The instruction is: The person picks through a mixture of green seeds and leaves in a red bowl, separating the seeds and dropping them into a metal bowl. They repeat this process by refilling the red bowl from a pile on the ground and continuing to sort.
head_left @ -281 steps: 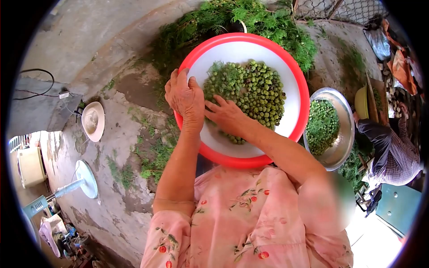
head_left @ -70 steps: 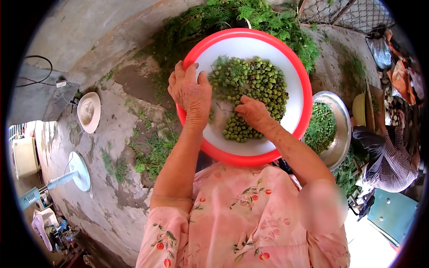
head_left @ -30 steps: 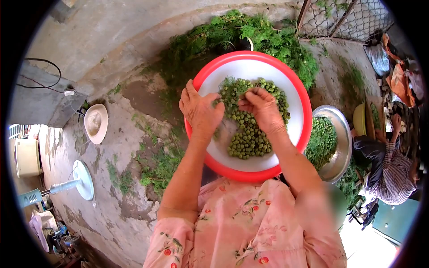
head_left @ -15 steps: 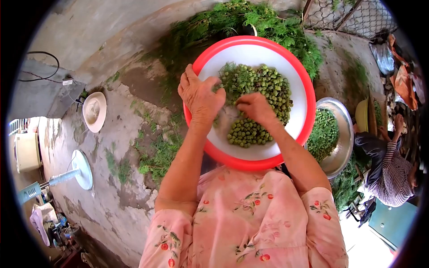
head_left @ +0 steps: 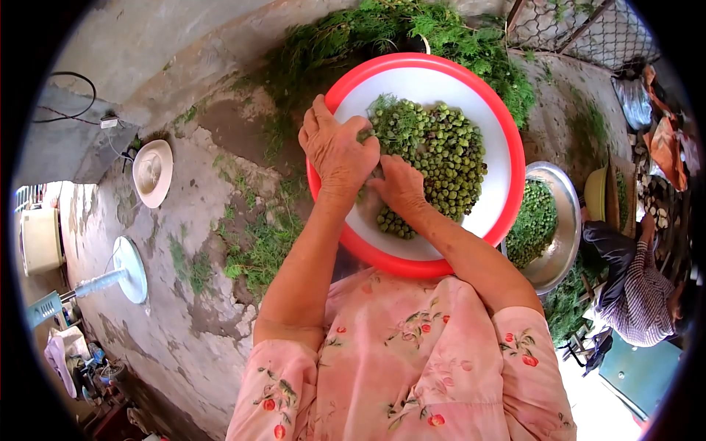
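Observation:
A white basin with a red rim (head_left: pixel 516 167) sits in front of me, holding many small round green seed cones (head_left: pixel 450 158). Feathery green leaves (head_left: pixel 393 116) lie among them near the far left side. My left hand (head_left: pixel 338 153) is at the basin's left rim, closed, with a bit of green sprig showing by its thumb. Close beside it, over the basin, my right hand (head_left: pixel 401 187) has its fingers curled together. What the right fingertips hold is hidden.
A metal bowl (head_left: pixel 562 220) of green pieces stands at right, near a seated person (head_left: pixel 640 287) in a checked top. Cut green branches (head_left: pixel 471 55) lie beyond the basin. A hat (head_left: pixel 153 174) and a fan (head_left: pixel 130 270) are at left.
My right hand has moved left, away from the middle of the seed cones, up against my left hand. The left hand stays at the rim. The whole view has shifted slightly.

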{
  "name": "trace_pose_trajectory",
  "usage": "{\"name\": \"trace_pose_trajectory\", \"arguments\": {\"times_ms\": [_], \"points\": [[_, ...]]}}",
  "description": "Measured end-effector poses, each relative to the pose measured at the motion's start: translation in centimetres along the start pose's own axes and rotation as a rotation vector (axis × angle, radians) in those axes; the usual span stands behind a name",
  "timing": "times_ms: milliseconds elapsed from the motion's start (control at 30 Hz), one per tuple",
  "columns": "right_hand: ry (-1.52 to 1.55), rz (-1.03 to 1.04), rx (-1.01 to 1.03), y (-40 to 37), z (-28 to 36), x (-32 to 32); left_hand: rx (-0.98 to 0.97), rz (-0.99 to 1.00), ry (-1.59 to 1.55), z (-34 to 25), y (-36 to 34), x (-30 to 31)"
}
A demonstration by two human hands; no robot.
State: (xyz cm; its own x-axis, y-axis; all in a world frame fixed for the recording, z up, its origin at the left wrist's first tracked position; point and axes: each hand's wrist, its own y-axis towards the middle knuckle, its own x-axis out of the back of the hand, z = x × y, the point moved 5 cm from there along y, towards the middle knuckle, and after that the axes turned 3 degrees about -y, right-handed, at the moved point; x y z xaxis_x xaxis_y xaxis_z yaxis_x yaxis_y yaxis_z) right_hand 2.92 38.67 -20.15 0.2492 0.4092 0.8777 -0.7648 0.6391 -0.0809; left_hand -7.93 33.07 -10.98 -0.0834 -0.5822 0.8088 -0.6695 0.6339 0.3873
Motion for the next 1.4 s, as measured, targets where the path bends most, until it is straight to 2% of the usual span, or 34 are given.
{"name": "trace_pose_trajectory", "arguments": {"times_ms": [367, 567, 600, 700, 733, 867, 933, 1033, 1133, 1233, 1400], "points": [[-0.091, -0.094, 0.044, 0.5, -0.2, -1.1, -0.008, -0.01, 0.014, -0.2, 0.0, 0.2], [0.27, 0.017, -0.001, 0.0, -2.0, 1.9, -0.004, 0.003, 0.022, -0.2, -0.2, 0.2], [0.373, 0.096, -0.046, -0.2, -2.3, 2.7, -0.003, 0.012, 0.025, -0.2, -0.2, 0.2], [0.528, 0.095, -0.104, -0.6, -3.7, 3.7, -0.001, 0.033, 0.034, -0.3, -0.1, 0.0], [0.464, -0.002, 0.009, -0.3, -4.0, 3.8, -0.003, 0.039, 0.039, -0.3, -0.1, 0.0], [0.5, -0.028, 0.028, 0.5, -4.1, 2.0, 0.007, 0.057, 0.044, -0.4, -0.1, -0.2], [0.481, -0.103, 0.117, 0.7, -2.6, 1.8, 0.012, 0.083, 0.028, -0.4, -0.1, -0.2], [0.312, -0.091, 0.23, 1.4, -1.5, 0.3, 0.0, 0.071, 0.019, -0.3, -0.1, -0.3], [0.146, -0.075, 0.212, 1.4, -1.4, -1.7, 0.002, 0.071, 0.014, -0.3, 0.0, -0.2], [0.063, -0.005, 0.07, 0.9, -0.5, -0.7, 0.001, 0.07, 0.003, -0.2, 0.0, -0.2], [0.144, -0.008, -0.003, 0.4, -0.4, 0.3, -0.009, 0.056, -0.001, -0.2, -0.1, -0.2]]}}
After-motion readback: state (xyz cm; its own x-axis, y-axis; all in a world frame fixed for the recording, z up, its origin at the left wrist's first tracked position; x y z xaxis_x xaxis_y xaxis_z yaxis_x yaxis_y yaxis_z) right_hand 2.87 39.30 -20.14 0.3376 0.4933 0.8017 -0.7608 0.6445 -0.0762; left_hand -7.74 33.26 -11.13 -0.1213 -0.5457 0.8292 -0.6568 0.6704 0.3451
